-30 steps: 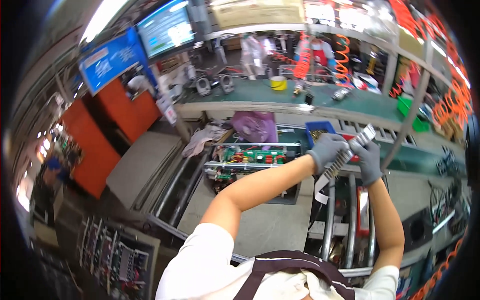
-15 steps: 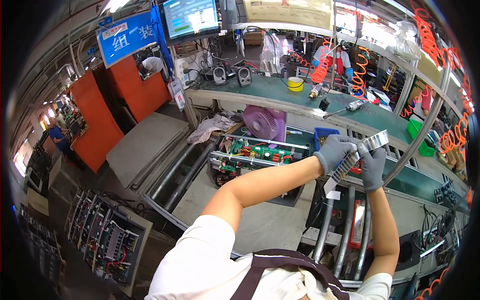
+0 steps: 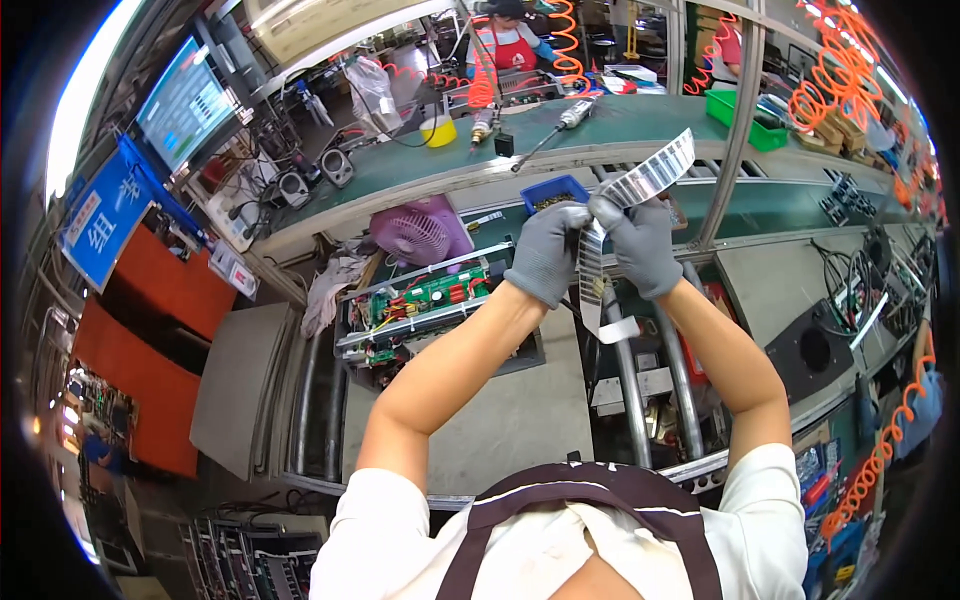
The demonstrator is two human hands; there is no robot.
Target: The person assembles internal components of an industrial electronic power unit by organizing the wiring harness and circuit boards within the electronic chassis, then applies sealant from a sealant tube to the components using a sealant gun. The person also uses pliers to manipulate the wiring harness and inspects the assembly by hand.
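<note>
My left hand (image 3: pixel 545 255) and my right hand (image 3: pixel 640 243), both in grey gloves, are close together over the roller line. A strip of silver labels (image 3: pixel 655 172) is pinched in the fingers of both. One end rises to the upper right past my right hand; the other hangs below between the hands, with a white tab (image 3: pixel 618 331) at its lower end. Left of my hands, an open metal chassis (image 3: pixel 430 302) with green circuit boards and red and yellow wires lies on a board. My fingertips partly hide the strip's middle.
Behind stand a purple fan (image 3: pixel 412 236), a blue bin (image 3: pixel 553 193) of small parts and a green bench (image 3: pixel 400 178) with a power screwdriver (image 3: pixel 575 113) and yellow tape roll (image 3: pixel 438 131). Metal rollers (image 3: pixel 628 400) run below. A black panel (image 3: pixel 808 350) lies right. Another person works across the bench.
My head view has swung to the right, so the bench and chassis sit further left in the picture. Both hands keep hold of the label strip, now straighter in front of me.
</note>
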